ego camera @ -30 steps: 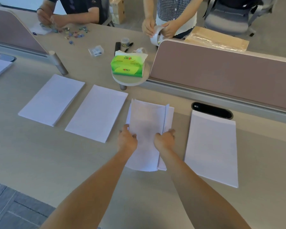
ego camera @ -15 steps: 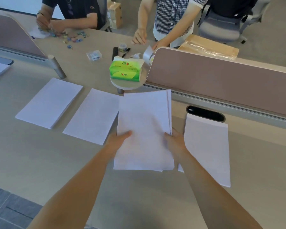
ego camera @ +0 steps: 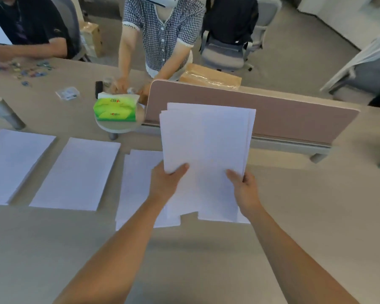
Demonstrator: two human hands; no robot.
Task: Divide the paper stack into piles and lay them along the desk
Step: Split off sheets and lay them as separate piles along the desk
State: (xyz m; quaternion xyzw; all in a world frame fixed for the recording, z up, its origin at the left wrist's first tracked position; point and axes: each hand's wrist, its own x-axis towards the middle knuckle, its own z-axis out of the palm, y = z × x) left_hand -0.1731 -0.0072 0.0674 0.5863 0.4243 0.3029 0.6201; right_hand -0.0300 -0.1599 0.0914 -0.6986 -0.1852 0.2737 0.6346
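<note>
The left hand (ego camera: 166,183) gripped the left edge of a loose sheaf of white paper sheets (ego camera: 206,141), thumb pressed on top and the other fingers hidden beneath. The right hand (ego camera: 246,190) pinched the sheaf's right edge the same way, thumb lying on the upper sheet. The sheaf was held up above the pale beige desk (ego camera: 206,264), in front of a dusty-pink fabric divider panel (ego camera: 294,115). Its sheets were fanned unevenly, with staggered corners at top and bottom.

Three flat white paper piles lay in a row on the desk: a leftmost pile (ego camera: 11,163), a middle pile (ego camera: 77,174), and a third pile (ego camera: 138,185) partly covered by the sheaf and the left forearm. A green tissue pack (ego camera: 115,111) sat on a small round stand (ego camera: 119,127). Across the desk were two other people, beside a grey office chair (ego camera: 224,53).
</note>
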